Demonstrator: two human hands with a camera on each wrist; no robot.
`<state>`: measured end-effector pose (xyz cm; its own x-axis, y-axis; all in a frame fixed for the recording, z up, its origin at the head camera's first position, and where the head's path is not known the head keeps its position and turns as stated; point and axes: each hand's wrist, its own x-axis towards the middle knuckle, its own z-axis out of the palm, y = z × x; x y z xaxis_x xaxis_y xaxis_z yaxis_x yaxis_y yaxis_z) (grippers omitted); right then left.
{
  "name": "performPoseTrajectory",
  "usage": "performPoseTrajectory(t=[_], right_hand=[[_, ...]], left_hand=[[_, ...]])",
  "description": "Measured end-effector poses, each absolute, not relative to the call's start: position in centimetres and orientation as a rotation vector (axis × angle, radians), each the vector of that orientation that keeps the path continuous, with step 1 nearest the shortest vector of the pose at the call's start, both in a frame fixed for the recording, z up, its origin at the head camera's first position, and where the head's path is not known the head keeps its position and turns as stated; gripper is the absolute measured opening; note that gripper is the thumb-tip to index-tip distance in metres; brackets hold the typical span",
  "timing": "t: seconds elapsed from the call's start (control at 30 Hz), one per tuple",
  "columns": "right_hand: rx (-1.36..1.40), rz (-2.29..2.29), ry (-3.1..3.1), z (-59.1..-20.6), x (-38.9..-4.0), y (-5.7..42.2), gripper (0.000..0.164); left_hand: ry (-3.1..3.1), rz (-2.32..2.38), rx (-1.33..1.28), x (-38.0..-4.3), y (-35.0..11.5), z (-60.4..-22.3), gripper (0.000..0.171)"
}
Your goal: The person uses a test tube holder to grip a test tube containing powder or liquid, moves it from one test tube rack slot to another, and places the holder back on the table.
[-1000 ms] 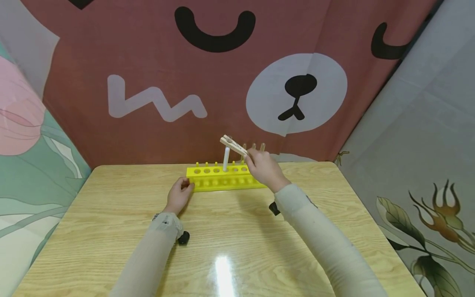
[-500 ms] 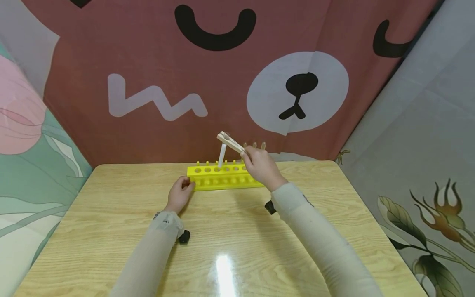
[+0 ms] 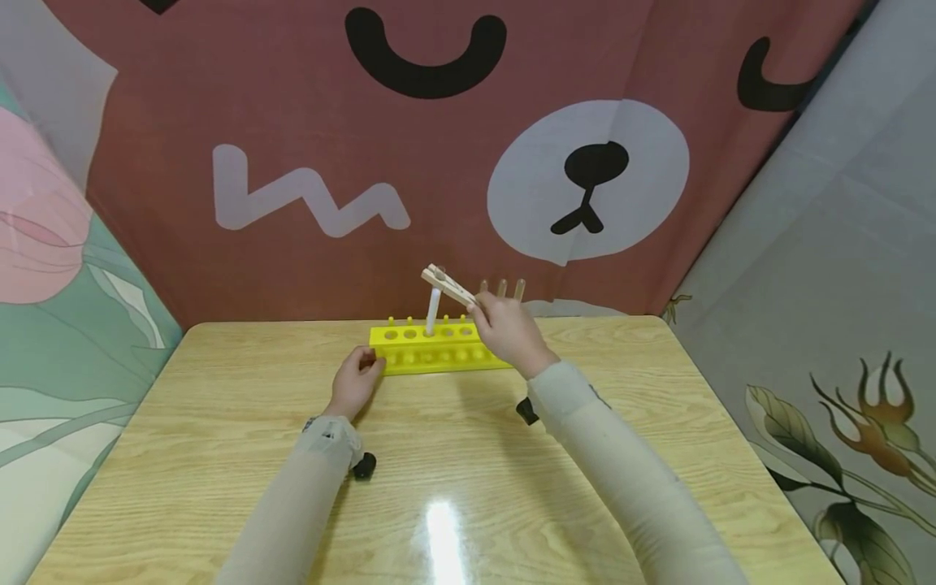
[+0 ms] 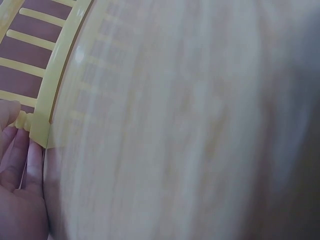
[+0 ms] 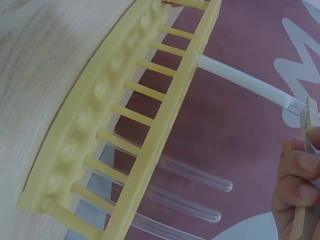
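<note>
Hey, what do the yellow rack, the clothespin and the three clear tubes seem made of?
Rack: probably plastic, smooth and evenly colored, with molded-looking bumps. Clothespin: likely wood, pale tan and matte. Tubes: see-through with bright highlights; glass or plastic, can't tell.

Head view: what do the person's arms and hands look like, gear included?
Left sleeve and right sleeve: long, pale off-white, down to the wrists. Left hand and right hand: no gloves. A small black block shows beside each cuff, left block and right block.
</note>
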<state>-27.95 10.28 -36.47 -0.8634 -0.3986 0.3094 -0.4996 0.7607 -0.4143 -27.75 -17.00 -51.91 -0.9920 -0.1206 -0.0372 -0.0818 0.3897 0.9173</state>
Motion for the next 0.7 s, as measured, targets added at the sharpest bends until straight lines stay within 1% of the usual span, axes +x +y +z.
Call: performPoseTrajectory(t=[0.3,0.7], right_hand=[[0.733,0.709,-2.736,-37.1,-27.9,10.0,0.022],[0.742,0.749,-2.763,-38.1,-27.8,9.7,0.023]], left_hand=[[-2.58,-1.712,0.172,-27.7,-17.0,-52.0,0.029],[-2.577,-1.713,0.18,-27.7,-17.1,-52.0,0.029]])
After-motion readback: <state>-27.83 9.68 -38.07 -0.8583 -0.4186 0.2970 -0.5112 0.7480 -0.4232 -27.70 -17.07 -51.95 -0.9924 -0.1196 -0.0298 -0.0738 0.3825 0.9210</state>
